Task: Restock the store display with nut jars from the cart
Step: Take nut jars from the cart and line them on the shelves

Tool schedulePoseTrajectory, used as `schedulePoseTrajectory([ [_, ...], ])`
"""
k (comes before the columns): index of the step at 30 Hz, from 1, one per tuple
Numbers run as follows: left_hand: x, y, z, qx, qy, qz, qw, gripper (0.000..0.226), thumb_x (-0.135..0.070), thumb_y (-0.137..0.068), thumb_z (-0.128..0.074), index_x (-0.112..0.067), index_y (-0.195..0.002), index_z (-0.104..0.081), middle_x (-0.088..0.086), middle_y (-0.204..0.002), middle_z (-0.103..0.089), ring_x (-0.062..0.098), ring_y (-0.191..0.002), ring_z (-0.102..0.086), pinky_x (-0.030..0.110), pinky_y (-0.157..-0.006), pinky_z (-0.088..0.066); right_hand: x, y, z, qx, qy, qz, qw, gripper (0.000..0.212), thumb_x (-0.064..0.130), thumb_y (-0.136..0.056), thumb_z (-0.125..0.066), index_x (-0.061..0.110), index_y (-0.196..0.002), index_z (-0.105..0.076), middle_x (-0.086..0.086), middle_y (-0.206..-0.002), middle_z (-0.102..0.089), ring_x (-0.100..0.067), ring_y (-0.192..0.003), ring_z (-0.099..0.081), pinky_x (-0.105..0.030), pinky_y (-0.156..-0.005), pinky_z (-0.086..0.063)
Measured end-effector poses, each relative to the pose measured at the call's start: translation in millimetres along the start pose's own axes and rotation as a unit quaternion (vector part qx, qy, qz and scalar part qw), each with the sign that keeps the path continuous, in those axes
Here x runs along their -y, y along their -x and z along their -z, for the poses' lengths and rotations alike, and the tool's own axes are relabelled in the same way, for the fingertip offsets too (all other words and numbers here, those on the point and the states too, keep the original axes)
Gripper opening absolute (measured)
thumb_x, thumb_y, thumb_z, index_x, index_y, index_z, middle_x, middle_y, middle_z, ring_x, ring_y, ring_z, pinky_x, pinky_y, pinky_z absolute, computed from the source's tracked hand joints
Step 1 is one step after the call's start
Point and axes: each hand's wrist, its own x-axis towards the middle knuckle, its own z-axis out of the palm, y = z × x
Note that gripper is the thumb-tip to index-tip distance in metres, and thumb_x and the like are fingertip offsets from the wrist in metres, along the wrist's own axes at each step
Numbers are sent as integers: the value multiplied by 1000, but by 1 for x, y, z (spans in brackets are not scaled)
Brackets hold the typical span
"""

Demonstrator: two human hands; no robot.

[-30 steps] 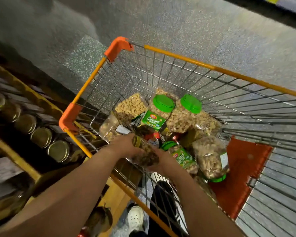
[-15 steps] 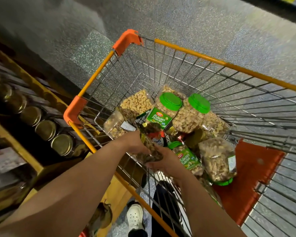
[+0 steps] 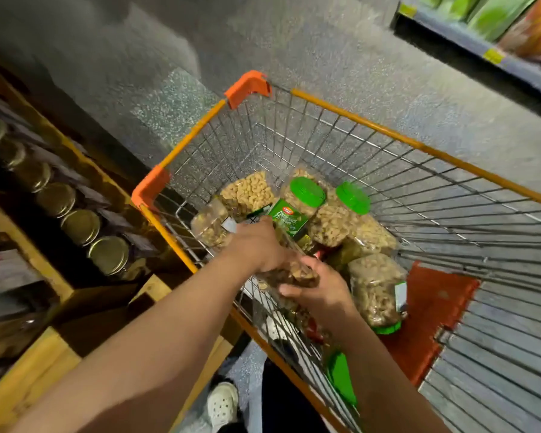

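Here, step in hand: we judge that we are lifting one nut jar (image 3: 289, 275) out of the wire cart (image 3: 356, 117); the jar lies tilted between our two hands, above the jars left in the basket.
Left hand (image 3: 256, 245): it comes over the jar's upper end and its fingers curl down round it; the lid end is hidden under this hand, so we cannot tell the lid's colour.
Right hand (image 3: 320, 290): it cups the jar's lower end from below and from our side; the thumb lies along the clear wall, where dark mixed nuts show through.
How to do it well: we would keep both hands on the jar until it clears the orange rim; we would raise it straight before swinging left, since the cart's wire wall stands between jar and shelf; we would hold firm but not squeeze hard, as the clear wall looks like thin plastic that could give.
Where the jar lies: inside the cart, near its left wall and close to us; just beyond it stand two green-lidded jars (image 3: 306, 195) and a cashew jar (image 3: 247, 192); a further jar (image 3: 377, 289) lies on its side to our right.
Destination: the wooden display shelf (image 3: 25, 364) is to our left, beside the cart; gold-lidded jars (image 3: 108, 254) stand there in a row.
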Motion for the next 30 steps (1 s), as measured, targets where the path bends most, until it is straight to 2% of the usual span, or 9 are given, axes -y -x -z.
schedulePoseTrajectory([
  [2, -1, 16, 3, -31, 18, -10, 999, 92, -66, -83, -71, -20, -153, -32, 20, -140, -49, 37, -131, -48, 38, -101, -45, 11, 14, 2, -34, 18, 2, 999, 83, 47, -65, -92, 33, -138, -56, 13, -117, -67, -9, -107, -64, -17, -86, -48],
  [6, 4, 56, 12, -128, 25, -38, 991, 80, -74, -82, -63, -26, -142, -45, 17, -132, -59, 37, -126, -50, 37, -93, -42, 27, 52, -4, -92, -25, 35, 995, 90, 44, -57, -96, 32, -137, -57, 5, -122, -70, -10, -112, -67, -36, -105, -52],
  [9, 14, 101, 29, -203, 12, -55, 978, 72, -72, -87, -58, -27, -142, -50, 16, -127, -63, 36, -129, -48, 41, -100, -37, 54, 85, -16, -98, -24, 70, 992, 82, 19, -69, -94, 27, -140, -55, 5, -131, -64, -7, -118, -61, -15, -100, -48],
  [12, 35, 155, 43, -283, 27, -73, 956, 73, -72, -88, -56, -27, -144, -49, 16, -127, -63, 36, -129, -48, 43, -104, -33, 83, 124, -36, -127, -4, 132, 983, 77, 12, -69, -93, 20, -138, -59, 8, -124, -59, -1, -110, -58, 4, -83, -37],
  [14, 53, 183, 48, -322, 62, -61, 943, 78, -73, -86, -57, -20, -142, -50, 19, -130, -60, 37, -130, -47, 44, -106, -33, 102, 153, -50, -145, 38, 178, 972, 75, 12, -72, -91, 14, -140, -59, 15, -113, -60, 11, -101, -54, 7, -80, -32],
  [17, 92, 230, 52, -385, 132, -34, 913, 87, -76, -81, -59, -4, -130, -56, 19, -128, -60, 38, -126, -51, 44, -104, -36, 128, 203, -83, -173, 98, 234, 952, 81, 32, -70, -91, 22, -143, -58, 3, -137, -61, -4, -125, -54, -19, -108, -41],
  [20, 132, 279, 52, -435, 174, -35, 883, 86, -75, -81, -60, -2, -126, -58, 19, -125, -61, 37, -125, -51, 45, -105, -34, 146, 247, -119, -168, 113, 270, 941, 83, 33, -69, -90, 27, -144, -56, -6, -142, -58, -23, -126, -58, -42, -108, -46],
  [26, 217, 381, 46, -514, 185, -40, 836, 82, -80, -75, -61, -14, -122, -63, 12, -120, -63, 33, -124, -48, 46, -102, -31, 163, 331, -200, -170, 96, 327, 925, 83, 32, -63, -90, 26, -140, -60, -3, -118, -71, -20, -111, -66, -39, -102, -51],
  [30, 262, 444, 40, -547, 202, -32, 811, 86, -83, -75, -61, -21, -135, -58, 14, -125, -61, 34, -129, -42, 47, -105, -33, 177, 379, -235, -121, 81, 358, 922, 77, 26, -69, -85, 24, -141, -58, 6, -116, -69, -13, -106, -65, -33, -97, -53],
])
